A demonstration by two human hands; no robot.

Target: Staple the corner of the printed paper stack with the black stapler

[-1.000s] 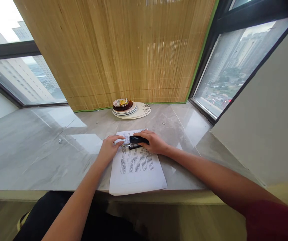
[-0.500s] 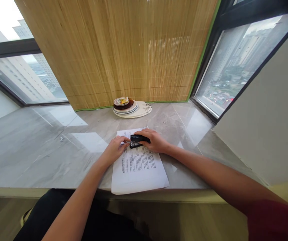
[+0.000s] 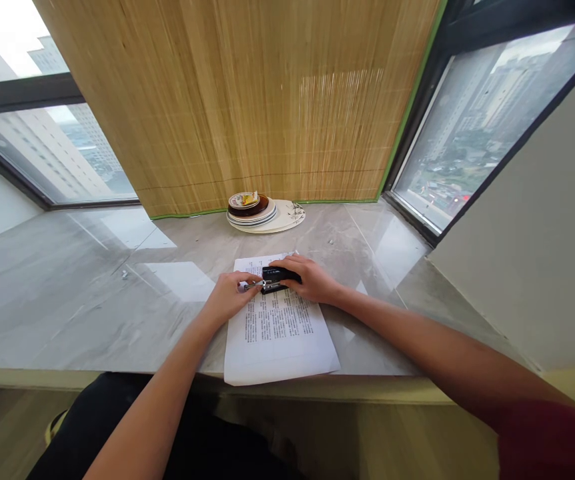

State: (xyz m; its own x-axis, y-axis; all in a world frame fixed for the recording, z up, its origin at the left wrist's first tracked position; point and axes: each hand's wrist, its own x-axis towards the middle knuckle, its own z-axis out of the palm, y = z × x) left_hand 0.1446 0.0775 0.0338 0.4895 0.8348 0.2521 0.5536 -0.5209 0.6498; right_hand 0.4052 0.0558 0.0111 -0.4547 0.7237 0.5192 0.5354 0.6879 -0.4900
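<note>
A black stapler point(image 3: 278, 276) lies over the upper part of the printed sheets point(image 3: 282, 363), its metal front end facing left. My right hand point(image 3: 310, 277) is wrapped round the stapler's right end, fingers over the top and thumb at the near side. On the other side, my left hand point(image 3: 230, 293) is closed in a pinch on a small silver metal piece point(image 3: 251, 285) at the stapler's front. Whether that piece is joined to the stapler I cannot tell. The sheets lie flat, with their near edge hanging slightly over the counter's front edge.
Behind the sheets, a stack of plates point(image 3: 251, 215) rests on an oval board point(image 3: 287, 217). A small crumpled scrap point(image 3: 124, 274) lies on the grey marble sill point(image 3: 92, 320) at the left. A bamboo blind point(image 3: 247, 100) hangs at the back between two windows.
More of the silver metal piece shows between my left fingers and the stapler's front. My right hand keeps its grip on the stapler. The view has shifted slightly.
</note>
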